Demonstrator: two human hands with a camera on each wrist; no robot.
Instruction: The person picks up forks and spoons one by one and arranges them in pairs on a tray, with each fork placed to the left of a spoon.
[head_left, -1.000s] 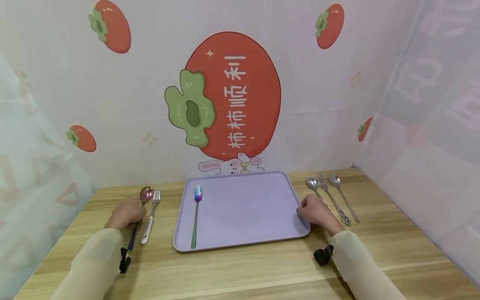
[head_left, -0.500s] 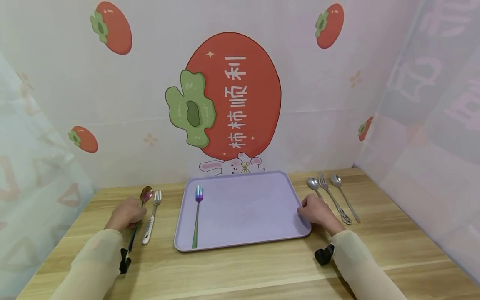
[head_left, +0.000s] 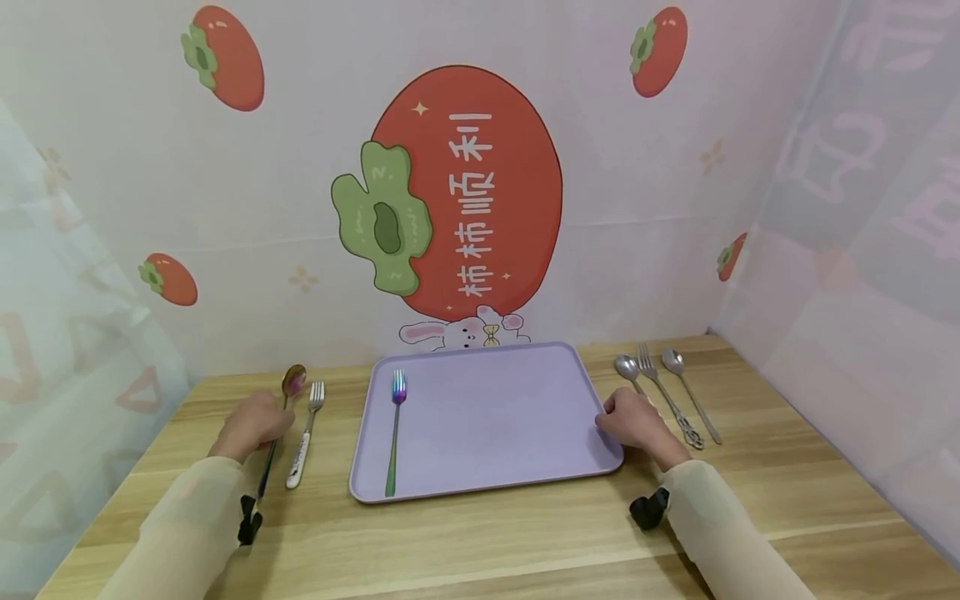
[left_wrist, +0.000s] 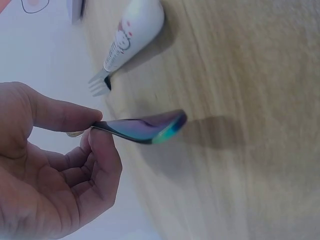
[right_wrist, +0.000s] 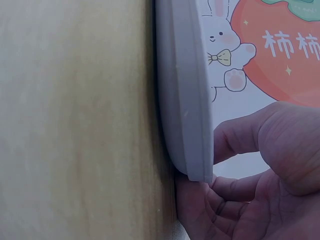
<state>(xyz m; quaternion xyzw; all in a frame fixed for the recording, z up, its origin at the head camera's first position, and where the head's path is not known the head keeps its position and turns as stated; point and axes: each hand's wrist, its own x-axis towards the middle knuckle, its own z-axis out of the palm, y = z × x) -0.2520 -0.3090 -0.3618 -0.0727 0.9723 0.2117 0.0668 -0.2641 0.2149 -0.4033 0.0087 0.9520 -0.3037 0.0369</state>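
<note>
Raised slightly since the earlier frame, the iridescent spoon (left_wrist: 142, 131) is clamped in your left hand's (head_left: 252, 425) fingertips, nine o'clock of the lilac tray (head_left: 495, 425); your right hand (head_left: 636, 421) pinches the tray's three-o'clock edge.

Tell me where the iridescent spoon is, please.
The spoon is at the head view's left, held by the left hand, beside the white-handled fork.

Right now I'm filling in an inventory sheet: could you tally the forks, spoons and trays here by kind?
Forks: 3 (rainbow fork, white-handled fork, silver fork)
Spoons: 3 (rainbow spoon, inner silver spoon, outer silver spoon)
Trays: 1 (lilac tray)
Total: 7
</note>
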